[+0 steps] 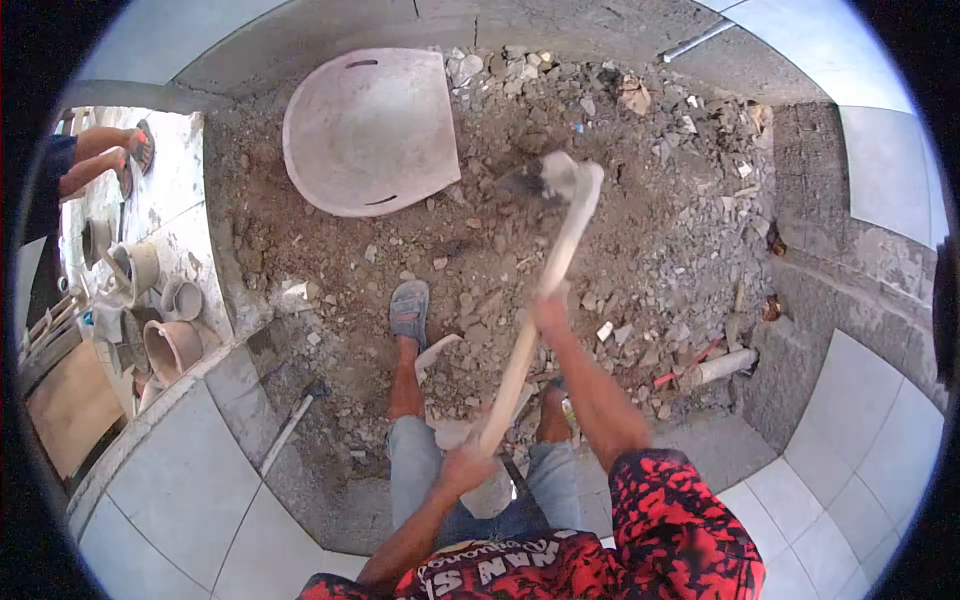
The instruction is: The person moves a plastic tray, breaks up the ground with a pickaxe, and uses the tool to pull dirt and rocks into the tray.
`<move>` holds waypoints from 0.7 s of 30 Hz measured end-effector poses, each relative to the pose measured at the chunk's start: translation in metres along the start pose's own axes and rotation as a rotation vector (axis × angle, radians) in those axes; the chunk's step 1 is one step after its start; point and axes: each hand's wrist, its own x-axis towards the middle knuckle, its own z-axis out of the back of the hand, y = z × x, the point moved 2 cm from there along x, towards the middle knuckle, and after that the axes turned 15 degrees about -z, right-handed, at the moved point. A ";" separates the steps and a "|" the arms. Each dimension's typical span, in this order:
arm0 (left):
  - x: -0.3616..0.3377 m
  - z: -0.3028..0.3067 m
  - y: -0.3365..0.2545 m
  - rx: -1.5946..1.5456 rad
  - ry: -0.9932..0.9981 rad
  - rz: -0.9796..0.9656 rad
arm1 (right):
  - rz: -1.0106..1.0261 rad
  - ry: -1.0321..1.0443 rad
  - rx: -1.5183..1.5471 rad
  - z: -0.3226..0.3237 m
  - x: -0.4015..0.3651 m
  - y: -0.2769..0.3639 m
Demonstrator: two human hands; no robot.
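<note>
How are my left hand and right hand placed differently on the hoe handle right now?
The right hand grips the hoe handle about midway, nearer the hoe head. The left hand grips the lower end, close to the body. The right hand reaches out over the rubble, while the left hand sits above the knees. Both are closed around the same handle.

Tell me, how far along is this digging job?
Done: the tiled floor is broken open to a pit of loose rubble. In hand: the left hand and right hand both grip the hoe, its head over the dirt. Left: the pan lies empty, and rubble covers the whole pit.
</note>
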 end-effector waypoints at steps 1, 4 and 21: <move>-0.006 -0.012 0.014 0.130 0.041 -0.048 | -0.030 0.038 0.112 -0.001 -0.014 -0.011; -0.047 -0.025 0.011 0.045 0.053 -0.011 | -0.164 0.160 0.432 0.018 -0.080 -0.003; 0.211 0.128 0.051 -0.275 -0.212 -0.119 | 0.319 -0.413 0.030 -0.008 0.096 0.232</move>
